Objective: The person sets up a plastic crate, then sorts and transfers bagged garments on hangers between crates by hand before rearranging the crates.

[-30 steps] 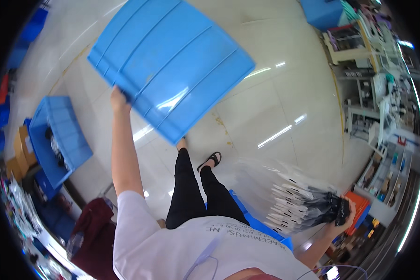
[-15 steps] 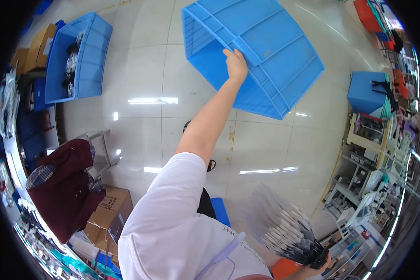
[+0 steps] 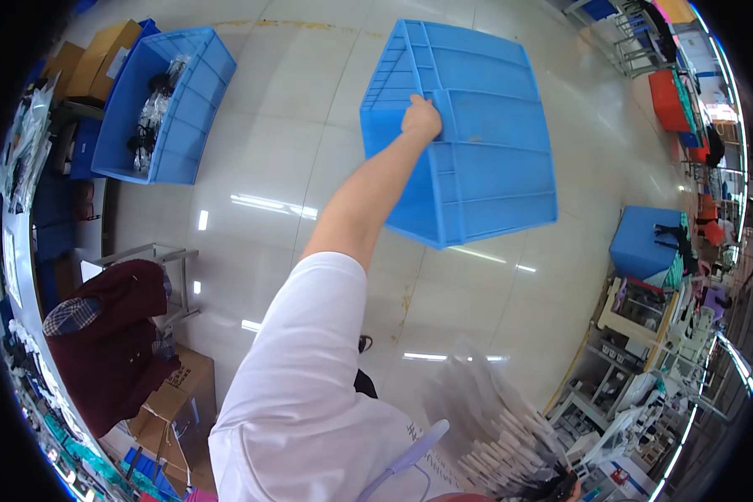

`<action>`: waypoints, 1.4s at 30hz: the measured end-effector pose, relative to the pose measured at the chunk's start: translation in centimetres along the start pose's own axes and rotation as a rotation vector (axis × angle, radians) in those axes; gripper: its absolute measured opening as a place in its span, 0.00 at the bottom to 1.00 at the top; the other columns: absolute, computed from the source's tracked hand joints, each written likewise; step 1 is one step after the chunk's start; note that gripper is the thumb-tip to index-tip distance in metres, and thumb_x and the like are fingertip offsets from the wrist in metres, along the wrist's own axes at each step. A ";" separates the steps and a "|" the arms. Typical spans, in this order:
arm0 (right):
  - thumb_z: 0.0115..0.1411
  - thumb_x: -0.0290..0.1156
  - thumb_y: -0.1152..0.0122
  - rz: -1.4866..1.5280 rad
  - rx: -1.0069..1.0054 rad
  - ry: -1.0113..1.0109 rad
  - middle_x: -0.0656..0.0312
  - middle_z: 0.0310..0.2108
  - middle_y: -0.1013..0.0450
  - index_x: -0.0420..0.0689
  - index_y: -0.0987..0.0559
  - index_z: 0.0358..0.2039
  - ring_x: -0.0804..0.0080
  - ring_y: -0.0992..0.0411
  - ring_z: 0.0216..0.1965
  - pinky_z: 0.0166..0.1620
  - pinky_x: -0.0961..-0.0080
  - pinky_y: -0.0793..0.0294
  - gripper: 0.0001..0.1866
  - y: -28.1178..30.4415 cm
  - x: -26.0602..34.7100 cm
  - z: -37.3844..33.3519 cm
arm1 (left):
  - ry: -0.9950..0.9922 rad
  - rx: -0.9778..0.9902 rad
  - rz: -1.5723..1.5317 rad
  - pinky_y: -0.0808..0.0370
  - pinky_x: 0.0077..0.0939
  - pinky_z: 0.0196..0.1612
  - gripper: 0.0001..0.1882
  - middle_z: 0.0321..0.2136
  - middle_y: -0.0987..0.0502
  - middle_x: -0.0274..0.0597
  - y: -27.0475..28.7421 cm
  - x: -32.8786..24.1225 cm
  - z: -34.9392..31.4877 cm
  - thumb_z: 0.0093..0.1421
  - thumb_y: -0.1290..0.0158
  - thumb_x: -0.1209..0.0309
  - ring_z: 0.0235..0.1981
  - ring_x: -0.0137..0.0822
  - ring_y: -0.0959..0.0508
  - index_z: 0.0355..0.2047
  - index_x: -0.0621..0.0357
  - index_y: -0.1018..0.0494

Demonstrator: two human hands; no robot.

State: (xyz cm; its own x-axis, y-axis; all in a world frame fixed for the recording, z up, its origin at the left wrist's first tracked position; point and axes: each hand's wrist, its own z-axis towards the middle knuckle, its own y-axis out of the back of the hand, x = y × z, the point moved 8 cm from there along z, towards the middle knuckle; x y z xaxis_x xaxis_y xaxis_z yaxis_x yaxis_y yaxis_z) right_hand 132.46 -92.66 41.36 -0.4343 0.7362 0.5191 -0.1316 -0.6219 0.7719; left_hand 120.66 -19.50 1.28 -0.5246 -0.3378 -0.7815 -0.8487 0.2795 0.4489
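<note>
My left hand (image 3: 422,120) is stretched far out and closed round the rim of a large blue plastic crate (image 3: 494,159). The crate is tipped on its side, its open mouth facing left; the inside that shows holds nothing. Whether it touches the floor, I cannot tell. Low at the right, my right hand (image 3: 574,490) is partly cut off by the picture's edge. It grips a fanned bunch of clear plastic bags (image 3: 506,431) by their dark ends, each bag with a white strip.
Another blue crate (image 3: 199,125) with bagged dark items stands at the far left beside cardboard boxes (image 3: 105,63). A maroon garment (image 3: 113,343) hangs over a metal-framed seat at left, near an open carton (image 3: 184,385). Workbenches and a blue bin (image 3: 640,243) line the right.
The blue crate has swung round in my left hand, its mouth now more to the left. My right hand and the bags have dropped lower in the picture. The view has shifted.
</note>
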 end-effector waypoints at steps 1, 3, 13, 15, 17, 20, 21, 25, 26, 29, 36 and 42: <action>0.64 0.27 0.50 -0.012 -0.010 0.002 0.51 0.43 0.24 0.35 0.24 0.47 0.61 0.24 0.43 0.50 0.66 0.22 0.15 -0.4 0.8 0.4 | -0.007 -0.005 -0.003 0.26 0.52 0.50 0.17 0.42 0.22 0.66 1.4 -1.4 1.1 0.70 0.62 0.63 0.47 0.61 0.21 0.50 0.65 0.39; 0.63 0.27 0.49 -0.036 -0.018 0.013 0.50 0.43 0.24 0.34 0.24 0.47 0.61 0.24 0.43 0.50 0.65 0.23 0.15 -1.6 2.2 1.2 | -0.059 0.010 0.185 0.26 0.49 0.53 0.18 0.45 0.22 0.62 3.7 -4.6 2.9 0.69 0.60 0.65 0.50 0.57 0.22 0.54 0.64 0.39; 0.61 0.27 0.44 -0.140 -0.003 0.163 0.47 0.40 0.22 0.31 0.22 0.45 0.57 0.23 0.41 0.51 0.63 0.24 0.15 -7.9 7.0 6.6 | -0.595 -0.005 0.695 0.21 0.47 0.41 0.17 0.38 0.19 0.55 7.0 -9.7 6.6 0.67 0.57 0.65 0.41 0.55 0.18 0.54 0.54 0.34; 0.61 0.27 0.43 -0.209 -0.005 0.229 0.46 0.39 0.22 0.31 0.22 0.45 0.57 0.23 0.41 0.51 0.63 0.25 0.15 -9.7 7.7 7.4 | -0.633 0.009 0.756 0.21 0.46 0.36 0.15 0.33 0.18 0.51 7.2 -5.6 6.0 0.67 0.57 0.66 0.36 0.52 0.17 0.53 0.51 0.33; 0.60 0.27 0.42 -0.295 -0.028 0.310 0.45 0.39 0.22 0.30 0.21 0.44 0.56 0.23 0.40 0.51 0.62 0.25 0.15 -11.2 8.8 8.0 | -0.636 0.000 0.861 0.22 0.46 0.32 0.14 0.29 0.18 0.48 8.8 -0.5 5.6 0.66 0.55 0.65 0.33 0.49 0.17 0.52 0.49 0.34; 0.59 0.29 0.39 -0.127 0.105 0.287 0.44 0.41 0.22 0.31 0.22 0.45 0.56 0.23 0.41 0.51 0.63 0.25 0.17 -16.2 14.3 10.8 | -0.588 -0.007 0.955 0.23 0.46 0.29 0.13 0.25 0.19 0.46 13.0 8.6 6.4 0.64 0.53 0.65 0.29 0.48 0.17 0.49 0.48 0.34; 0.57 0.30 0.36 0.030 0.220 0.232 0.43 0.43 0.22 0.32 0.22 0.47 0.56 0.23 0.41 0.50 0.63 0.25 0.19 -18.3 15.9 11.5 | -0.598 -0.019 0.970 0.22 0.46 0.29 0.12 0.25 0.19 0.46 14.1 10.6 7.0 0.64 0.53 0.66 0.29 0.47 0.17 0.48 0.47 0.34; 0.66 0.28 0.55 0.377 0.260 0.064 0.54 0.46 0.25 0.37 0.25 0.49 0.65 0.24 0.45 0.49 0.68 0.20 0.15 -25.5 14.9 12.5 | -0.599 -0.076 1.129 0.22 0.43 0.27 0.11 0.24 0.22 0.44 22.2 21.1 7.4 0.61 0.51 0.70 0.27 0.45 0.17 0.45 0.48 0.34; 0.66 0.29 0.54 0.444 0.292 0.082 0.55 0.46 0.25 0.37 0.25 0.49 0.66 0.25 0.45 0.50 0.69 0.21 0.16 -27.2 16.5 12.3 | -0.597 -0.068 1.119 0.22 0.43 0.27 0.11 0.24 0.22 0.44 22.9 22.8 7.9 0.61 0.51 0.70 0.27 0.45 0.17 0.45 0.48 0.34; 0.64 0.24 0.55 0.385 0.296 0.122 0.57 0.46 0.25 0.38 0.25 0.52 0.69 0.26 0.46 0.52 0.73 0.25 0.18 -31.6 22.3 9.9 | -0.602 0.031 1.127 0.22 0.42 0.25 0.12 0.26 0.23 0.44 24.2 28.5 10.1 0.59 0.50 0.71 0.27 0.45 0.17 0.44 0.49 0.34; 0.58 0.15 0.56 0.170 0.347 0.416 0.54 0.52 0.26 0.36 0.27 0.58 0.67 0.27 0.52 0.59 0.71 0.31 0.26 -42.8 40.4 -2.8 | -0.616 0.182 1.078 0.21 0.39 0.25 0.15 0.27 0.22 0.43 28.9 45.4 12.6 0.58 0.48 0.69 0.26 0.44 0.17 0.46 0.49 0.30; 0.65 0.20 0.50 0.529 0.474 0.134 0.54 0.49 0.24 0.38 0.25 0.55 0.68 0.25 0.49 0.55 0.71 0.26 0.18 -55.8 52.3 -9.6 | -0.235 0.357 0.945 0.20 0.39 0.32 0.17 0.30 0.20 0.44 31.4 52.2 11.1 0.58 0.47 0.69 0.30 0.41 0.16 0.49 0.50 0.30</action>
State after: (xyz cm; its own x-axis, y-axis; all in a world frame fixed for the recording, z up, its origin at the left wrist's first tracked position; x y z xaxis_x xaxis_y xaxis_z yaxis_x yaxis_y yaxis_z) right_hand 108.51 -22.05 21.86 -0.4423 0.3106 0.8413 0.5136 -0.6813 0.5216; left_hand 67.38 -18.38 -30.28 -0.9075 0.3309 -0.2589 -0.0082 0.6023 0.7982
